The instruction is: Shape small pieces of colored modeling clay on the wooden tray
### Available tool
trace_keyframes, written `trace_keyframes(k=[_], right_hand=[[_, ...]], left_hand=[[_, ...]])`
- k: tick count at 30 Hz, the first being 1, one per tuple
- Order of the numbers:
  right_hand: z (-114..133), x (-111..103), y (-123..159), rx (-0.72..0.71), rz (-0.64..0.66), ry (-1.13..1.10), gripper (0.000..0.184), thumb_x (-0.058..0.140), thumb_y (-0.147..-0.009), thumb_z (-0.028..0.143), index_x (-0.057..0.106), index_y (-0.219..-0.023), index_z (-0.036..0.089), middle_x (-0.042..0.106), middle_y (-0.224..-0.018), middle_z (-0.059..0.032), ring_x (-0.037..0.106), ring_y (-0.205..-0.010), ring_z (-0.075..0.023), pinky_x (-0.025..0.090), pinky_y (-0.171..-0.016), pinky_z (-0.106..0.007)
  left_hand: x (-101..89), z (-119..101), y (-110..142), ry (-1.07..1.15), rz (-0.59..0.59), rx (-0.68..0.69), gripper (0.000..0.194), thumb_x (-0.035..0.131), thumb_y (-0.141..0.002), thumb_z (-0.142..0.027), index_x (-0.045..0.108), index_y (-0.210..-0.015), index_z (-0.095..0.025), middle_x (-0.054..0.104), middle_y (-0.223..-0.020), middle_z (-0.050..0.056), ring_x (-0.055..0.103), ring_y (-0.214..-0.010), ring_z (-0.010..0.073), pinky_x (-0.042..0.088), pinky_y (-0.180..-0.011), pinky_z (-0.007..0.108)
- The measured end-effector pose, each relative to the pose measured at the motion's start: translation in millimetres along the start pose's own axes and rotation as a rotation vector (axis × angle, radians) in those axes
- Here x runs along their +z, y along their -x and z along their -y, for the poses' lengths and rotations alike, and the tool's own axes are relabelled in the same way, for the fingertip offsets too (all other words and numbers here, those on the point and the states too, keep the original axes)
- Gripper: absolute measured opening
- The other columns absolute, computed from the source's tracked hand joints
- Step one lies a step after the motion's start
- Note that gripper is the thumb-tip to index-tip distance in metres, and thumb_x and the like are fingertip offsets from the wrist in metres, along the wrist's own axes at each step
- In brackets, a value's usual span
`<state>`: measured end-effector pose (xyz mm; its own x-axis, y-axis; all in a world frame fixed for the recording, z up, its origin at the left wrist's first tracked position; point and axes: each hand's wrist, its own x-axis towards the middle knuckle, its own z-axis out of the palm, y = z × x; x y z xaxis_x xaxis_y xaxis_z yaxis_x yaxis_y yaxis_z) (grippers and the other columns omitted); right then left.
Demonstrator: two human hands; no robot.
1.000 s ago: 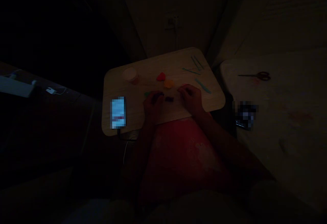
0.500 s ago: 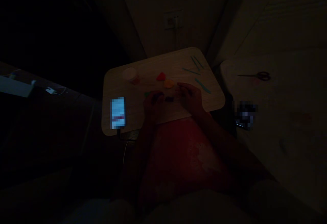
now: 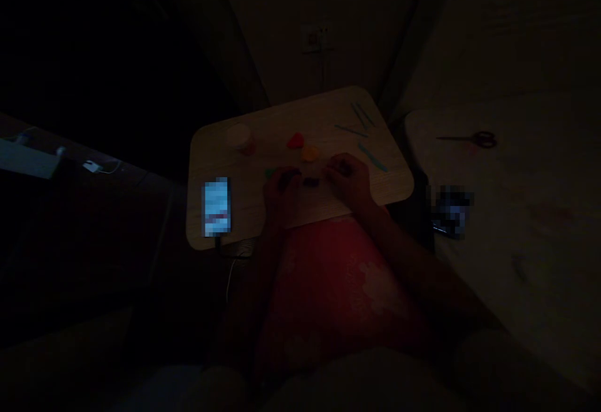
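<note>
The dark block [image 3: 310, 182] lies flat on the table [image 3: 263, 208], its long axis running sideways, from one hand towards the other. Its ends look alike in the gloom, so which is the front cannot be told.

On the near side of the block, pale wood shows as far as the table's slanting near edge. On its far side, the orange piece [image 3: 310, 153] sits just apart from it, with the red piece [image 3: 295, 141] beyond and a little left.

The left hand [image 3: 280, 194] is close on the block's left, fingers curled about something dark, though the dimness hides whether it is gripped. The right hand [image 3: 351, 180] is on the block's right, fingers bent and thumb forward; whether it pinches anything cannot be told. The block lies in the gap between the two.

Left of the block, past the left hand's fingers, a green piece [image 3: 269, 173] shows partly. Farther left and beyond is a round tub [image 3: 239, 138]; well left and nearer, a lit phone [image 3: 216, 206]. To the block's far right lie thin blue-green tools [image 3: 372, 157].
</note>
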<state>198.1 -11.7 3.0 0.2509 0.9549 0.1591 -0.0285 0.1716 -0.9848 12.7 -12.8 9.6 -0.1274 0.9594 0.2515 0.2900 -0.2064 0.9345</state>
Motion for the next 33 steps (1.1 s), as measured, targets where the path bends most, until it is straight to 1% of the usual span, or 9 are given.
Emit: trace_keyframes(k=[3, 6, 10, 18, 20, 23, 27, 30, 33], right_hand=[[-0.2, -1.1, -0.1, -0.02, -0.004, -0.008, 0.024, 0.084, -0.07, 0.035, 0.067, -0.082, 0.022, 0.07, -0.078, 0.0005, 0.065, -0.072, -0.0148, 0.055, -0.064, -0.027], [0.3, -2.5, 0.3, -0.013, 0.026, -0.03, 0.021, 0.075, -0.081, 0.041, 0.071, -0.09, 0.024, 0.073, -0.083, -0.0019, 0.068, -0.072, -0.0163, 0.056, -0.064, -0.029], [1.6, -3.9, 1.2, -0.024, 0.072, -0.027, 0.03, 0.062, -0.092, 0.052, 0.073, -0.099, 0.024, 0.074, -0.088, -0.0038, 0.069, -0.07, -0.0168, 0.055, -0.062, -0.03], [-0.5, -2.7, 1.3, -0.007, 0.028, 0.025, 0.053, 0.05, -0.095, 0.069, 0.052, -0.066, 0.024, 0.047, -0.056, 0.0033, 0.047, -0.05, -0.0122, 0.041, -0.05, -0.026], [-0.1, -2.6, 1.4, -0.007, 0.031, 0.03, 0.053, 0.056, -0.093, 0.067, 0.05, -0.063, 0.024, 0.043, -0.054, 0.0041, 0.045, -0.051, -0.0122, 0.04, -0.05, -0.026], [0.7, -3.0, 1.0, -0.059, 0.061, 0.033, 0.049, 0.066, -0.09, 0.059, 0.049, -0.061, 0.023, 0.048, -0.056, 0.0036, 0.047, -0.054, -0.0115, 0.04, -0.053, -0.026], [-0.4, -3.7, -0.4, -0.096, 0.092, 0.016, 0.03, 0.07, -0.089, 0.05, 0.064, -0.078, 0.023, 0.06, -0.067, 0.0024, 0.054, -0.058, -0.0121, 0.044, -0.055, -0.026], [-0.7, -5.3, -1.4, -0.163, 0.095, 0.075, 0.021, 0.069, -0.09, 0.044, 0.075, -0.094, 0.024, 0.072, -0.089, -0.0032, 0.066, -0.077, -0.0167, 0.054, -0.069, -0.031], [-0.1, -7.8, -2.3, -0.243, 0.066, 0.133, 0.019, 0.064, -0.093, 0.038, 0.078, -0.099, 0.025, 0.072, -0.098, -0.0056, 0.067, -0.092, -0.0199, 0.055, -0.081, -0.035]], left_hand=[[0.1, 0.7, -0.3, -0.004, 0.005, -0.002, 0.026, 0.076, -0.082, -0.041, 0.074, -0.098, -0.02, 0.076, -0.095, 0.006, 0.072, -0.089, 0.0194, 0.06, -0.082, 0.03], [0.3, 1.8, -0.6, 0.001, 0.003, -0.002, 0.025, 0.075, -0.082, -0.041, 0.074, -0.097, -0.02, 0.077, -0.095, 0.005, 0.072, -0.089, 0.0194, 0.059, -0.082, 0.03], [0.3, 1.0, -0.5, 0.006, 0.002, 0.007, 0.024, 0.075, -0.083, -0.04, 0.074, -0.097, -0.02, 0.077, -0.096, 0.006, 0.072, -0.09, 0.0193, 0.059, -0.084, 0.03], [-0.9, 0.1, 0.5, 0.01, 0.014, -0.006, 0.027, 0.076, -0.083, -0.043, 0.074, -0.098, -0.02, 0.077, -0.096, 0.006, 0.072, -0.09, 0.0198, 0.06, -0.084, 0.031], [-1.1, 1.5, 0.3, 0.011, 0.014, 0.004, 0.026, 0.076, -0.083, -0.041, 0.075, -0.099, -0.02, 0.077, -0.096, 0.006, 0.072, -0.089, 0.0193, 0.059, -0.083, 0.03], [-1.3, 2.0, 0.1, 0.015, 0.01, 0.026, 0.025, 0.076, -0.083, -0.039, 0.074, -0.099, -0.02, 0.077, -0.096, 0.006, 0.072, -0.089, 0.0192, 0.059, -0.083, 0.029], [-0.8, -0.4, 0.1, 0.013, 0.017, 0.012, 0.024, 0.075, -0.083, -0.038, 0.074, -0.097, -0.019, 0.076, -0.096, 0.005, 0.071, -0.091, 0.0194, 0.058, -0.084, 0.03], [0.4, -1.2, 0.3, 0.041, 0.011, 0.002, 0.023, 0.076, -0.082, -0.037, 0.072, -0.096, -0.02, 0.075, -0.094, 0.005, 0.071, -0.088, 0.019, 0.058, -0.082, 0.03], [1.6, 0.0, 0.1, 0.08, 0.017, 0.014, 0.018, 0.074, -0.083, -0.033, 0.068, -0.094, -0.02, 0.073, -0.093, 0.004, 0.069, -0.084, 0.0176, 0.056, -0.078, 0.029]])
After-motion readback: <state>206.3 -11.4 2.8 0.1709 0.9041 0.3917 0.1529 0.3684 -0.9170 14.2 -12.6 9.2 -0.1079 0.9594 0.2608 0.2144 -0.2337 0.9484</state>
